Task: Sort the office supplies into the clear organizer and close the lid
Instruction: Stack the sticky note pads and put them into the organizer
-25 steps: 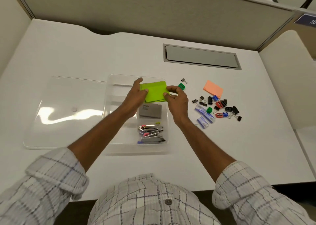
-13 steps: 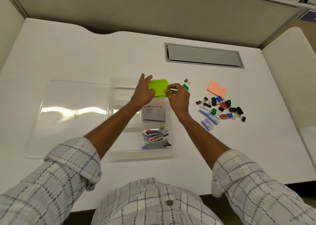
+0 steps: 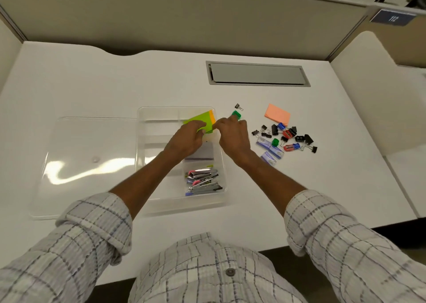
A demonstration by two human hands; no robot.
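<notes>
Together both hands work over the far right compartment of the clear organizer [image 3: 139,141]. The left hand [image 3: 187,137] curls its fingers over the near edge of the green sticky-note pad [image 3: 200,120], which lies tilted in that compartment. The right hand [image 3: 231,134] pinches the pad's near right corner. Staplers [image 3: 202,180] fill the near right compartment. The lid [image 3: 92,141] lies flat at the left.

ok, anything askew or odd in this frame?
Only the green sticky pad: it lies tilted in the far right compartment of the clear organizer, with an orange edge showing at its right side. The left hand and right hand grip it. Nothing is spilled or damaged.
</notes>
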